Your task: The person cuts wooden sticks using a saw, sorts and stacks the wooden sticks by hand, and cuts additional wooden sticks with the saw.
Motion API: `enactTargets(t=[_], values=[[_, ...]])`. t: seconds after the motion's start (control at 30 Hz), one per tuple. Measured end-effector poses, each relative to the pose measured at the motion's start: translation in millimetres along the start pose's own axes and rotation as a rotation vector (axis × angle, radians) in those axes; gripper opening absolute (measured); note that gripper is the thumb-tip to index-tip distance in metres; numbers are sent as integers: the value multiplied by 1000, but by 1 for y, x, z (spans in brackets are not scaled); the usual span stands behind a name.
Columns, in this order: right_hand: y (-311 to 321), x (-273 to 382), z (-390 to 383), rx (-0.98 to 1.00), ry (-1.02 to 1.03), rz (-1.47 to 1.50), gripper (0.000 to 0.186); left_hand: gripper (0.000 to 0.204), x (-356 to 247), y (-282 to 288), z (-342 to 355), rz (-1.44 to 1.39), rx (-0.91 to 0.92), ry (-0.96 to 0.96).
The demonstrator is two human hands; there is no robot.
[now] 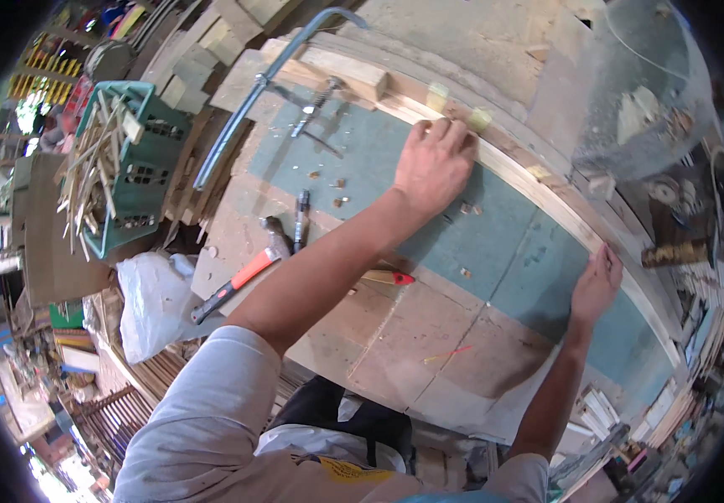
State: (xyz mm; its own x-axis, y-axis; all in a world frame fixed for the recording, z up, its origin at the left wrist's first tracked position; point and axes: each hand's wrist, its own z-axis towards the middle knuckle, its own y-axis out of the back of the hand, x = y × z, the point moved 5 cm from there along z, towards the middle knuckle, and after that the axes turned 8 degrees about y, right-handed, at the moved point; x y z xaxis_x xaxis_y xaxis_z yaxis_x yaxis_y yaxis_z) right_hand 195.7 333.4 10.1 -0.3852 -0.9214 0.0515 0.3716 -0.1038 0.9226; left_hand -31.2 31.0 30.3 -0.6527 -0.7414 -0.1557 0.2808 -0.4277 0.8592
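Note:
A long, pale wooden strip point(538, 197) runs along the far edge of the workbench point(370, 335), lying against a raised wooden edge. My left hand point(437, 166) is closed over the strip near its middle, fingers curled across the top. Farther right, my right hand point(598, 285) pinches the same strip between thumb and fingers. Beyond my left hand, small yellowish blocks point(437, 95) sit between strip and edge. Under my left forearm lies a red-tipped tool point(391, 277), partly hidden. A hammer point(240, 283) with an orange and black handle rests left of that arm, beside a dark pen-like tool point(301, 220).
A blue bar clamp point(249, 109) spans the bench's left end, its screw near a thick wood block point(345, 71). Left of the bench stand a green crate point(131, 180) of thin sticks and a clear plastic bag point(152, 306). Wood chips and a thin red stick point(447, 354) lie on the bench.

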Motion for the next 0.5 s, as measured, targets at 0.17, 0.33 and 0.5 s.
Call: enactTargets(t=[0.17, 0.33, 0.5], values=[[4, 0, 3, -60, 6, -49, 27, 25, -14, -11, 2, -72, 70, -88], [13, 9, 7, -41, -66, -27, 28, 19, -38, -15, 9, -121, 49, -212], [21, -37, 6, -79, -499, 473, 33, 17, -44, -19, 14, -98, 95, -188]])
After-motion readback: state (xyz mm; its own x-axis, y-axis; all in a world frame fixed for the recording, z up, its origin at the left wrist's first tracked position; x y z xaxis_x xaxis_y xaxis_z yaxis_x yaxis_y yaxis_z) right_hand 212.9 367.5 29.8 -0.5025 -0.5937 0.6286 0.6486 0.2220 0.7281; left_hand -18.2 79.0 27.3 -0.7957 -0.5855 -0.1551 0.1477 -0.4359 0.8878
